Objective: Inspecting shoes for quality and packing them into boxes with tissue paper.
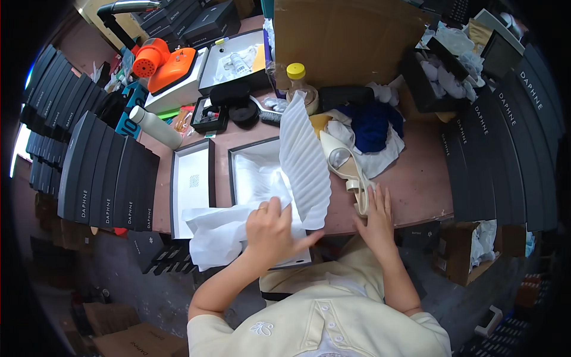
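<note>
The left hand presses flat on white tissue paper spilling out of the open shoe box. The right hand lies open beside a cream shoe, maybe touching it, on the table.

White tissue paper crumpled over open shoe box front edge; cream slingback shoe on table, right.

we see a reddish-brown wooden worktable flanked by rows of upright black flat boxes on both sides, a tall brown cardboard sheet at the back, a dim grey floor below, and daylight at the far left.
</note>
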Action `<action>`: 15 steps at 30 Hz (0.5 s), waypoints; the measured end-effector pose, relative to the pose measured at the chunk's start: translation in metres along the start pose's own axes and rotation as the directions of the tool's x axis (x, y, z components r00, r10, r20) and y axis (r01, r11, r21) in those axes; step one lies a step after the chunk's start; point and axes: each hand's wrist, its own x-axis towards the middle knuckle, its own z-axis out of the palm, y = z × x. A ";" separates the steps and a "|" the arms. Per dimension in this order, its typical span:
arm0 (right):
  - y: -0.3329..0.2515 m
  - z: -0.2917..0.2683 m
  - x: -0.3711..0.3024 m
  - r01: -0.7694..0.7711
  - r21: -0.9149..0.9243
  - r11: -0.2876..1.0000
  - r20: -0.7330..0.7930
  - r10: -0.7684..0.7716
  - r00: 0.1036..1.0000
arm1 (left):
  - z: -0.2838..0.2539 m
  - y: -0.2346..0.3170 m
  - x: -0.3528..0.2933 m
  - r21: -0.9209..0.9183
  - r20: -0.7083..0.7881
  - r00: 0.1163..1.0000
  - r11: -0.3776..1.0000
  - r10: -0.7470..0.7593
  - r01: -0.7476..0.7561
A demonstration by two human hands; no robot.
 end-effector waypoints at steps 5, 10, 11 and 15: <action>-0.010 -0.034 -0.011 0.000 0.053 0.999 -0.099 0.005 0.995 | -0.048 -0.032 0.018 -0.310 -0.242 0.956 0.947 -0.168 0.088; -0.062 -0.021 -0.004 0.316 0.505 0.803 -0.068 -0.328 0.942 | -0.127 -0.148 -0.147 0.036 -0.485 0.342 0.373 -0.805 0.927; -0.081 -0.009 0.003 0.392 0.555 0.734 -0.049 -0.441 0.896 | -0.136 -0.159 -0.178 0.142 -0.520 0.091 0.019 -0.849 0.990; -0.136 0.045 0.018 0.354 0.350 0.867 0.457 -0.488 0.744 | -0.175 -0.108 -0.225 -0.108 -0.858 -0.193 -0.202 -0.475 0.973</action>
